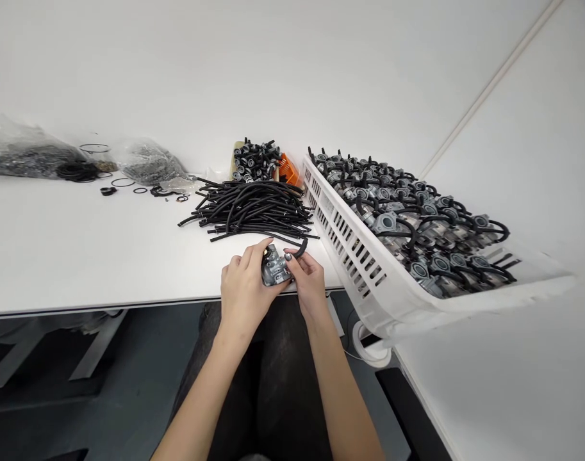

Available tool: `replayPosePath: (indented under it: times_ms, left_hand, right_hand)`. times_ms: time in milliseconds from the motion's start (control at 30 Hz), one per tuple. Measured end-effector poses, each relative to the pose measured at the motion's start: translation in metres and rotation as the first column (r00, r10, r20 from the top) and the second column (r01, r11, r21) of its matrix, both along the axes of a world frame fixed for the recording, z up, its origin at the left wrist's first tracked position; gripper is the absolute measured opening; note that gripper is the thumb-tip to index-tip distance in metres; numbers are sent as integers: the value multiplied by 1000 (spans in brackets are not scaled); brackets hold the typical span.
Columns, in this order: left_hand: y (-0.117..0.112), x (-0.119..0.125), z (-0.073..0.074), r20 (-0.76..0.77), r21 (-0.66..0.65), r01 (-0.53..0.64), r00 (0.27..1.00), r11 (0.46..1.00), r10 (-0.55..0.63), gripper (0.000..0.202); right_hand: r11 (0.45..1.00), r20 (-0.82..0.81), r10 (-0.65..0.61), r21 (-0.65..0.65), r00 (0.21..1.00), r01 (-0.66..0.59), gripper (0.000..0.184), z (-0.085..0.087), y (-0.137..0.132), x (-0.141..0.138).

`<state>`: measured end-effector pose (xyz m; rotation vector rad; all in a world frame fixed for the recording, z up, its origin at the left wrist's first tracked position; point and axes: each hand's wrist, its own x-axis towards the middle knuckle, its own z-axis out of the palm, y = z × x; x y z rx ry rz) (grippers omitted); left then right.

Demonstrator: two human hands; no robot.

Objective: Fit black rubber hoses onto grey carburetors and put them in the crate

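Observation:
My left hand (244,288) is closed around a small grey metal part (275,267) at the table's front edge. My right hand (309,282) pinches a short black rubber hose (302,246) that curves up from the part, its fingers also touching the part. Just beyond both hands lies a pile of black hoses (254,208) on the white table (81,243).
A white slotted basket (354,256) full of grey metal parts with hoses fitted stands at the right, overhanging the table edge. Behind the hose pile is a small container of black-capped pieces (254,160) and an orange object (288,171). Plastic bags (27,153) and loose rubber rings (123,182) lie far left.

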<state>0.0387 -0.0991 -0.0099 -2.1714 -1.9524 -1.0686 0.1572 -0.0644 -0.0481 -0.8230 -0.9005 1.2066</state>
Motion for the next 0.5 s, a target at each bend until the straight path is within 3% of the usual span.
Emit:
replayPosePath:
  times_ms: [333,500]
  left_hand:
    - [7,-13,-5,210,-8,51,976,999,-48,73]
    - [7,-12,-4,173,-7,64,983,998,-62,71]
  right_hand:
    - [996,-54,90,33,994,-89,24,0,-2,7]
    - [993,-14,109,45,994,-109,29,-3,-1,7]
